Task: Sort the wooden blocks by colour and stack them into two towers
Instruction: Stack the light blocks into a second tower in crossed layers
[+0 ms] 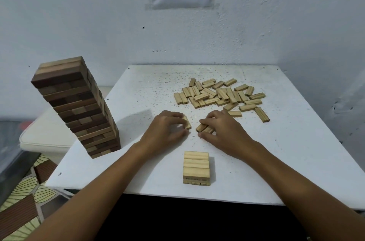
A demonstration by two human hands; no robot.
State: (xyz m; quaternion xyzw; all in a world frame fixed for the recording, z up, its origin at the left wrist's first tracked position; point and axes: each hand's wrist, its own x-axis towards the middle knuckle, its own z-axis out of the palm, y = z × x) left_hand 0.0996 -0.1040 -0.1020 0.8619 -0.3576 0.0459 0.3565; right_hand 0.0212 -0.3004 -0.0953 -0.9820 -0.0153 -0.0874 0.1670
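Two hands are down on the white desk [138,90]. The left hand [166,128] has its fingers curled over a light block [187,123], and only one end of that block sticks out past the fingertips. The right hand [221,128] has its fingers bent over two or maybe three light blocks [203,128]; the fingers hide most of them, so the count is hard to tell.

Behind the hands, toward the wall, lies a loose pile of light blocks [221,95], some lying on top of others. Near the front edge of the desk stands a short light tower [196,167], just a few layers high, apart from both hands.

At the left side of the desk stands a tall dark tower [79,106]. It looks like it leans, though the wide camera may bend it. A few paler blocks show among its brown ones.
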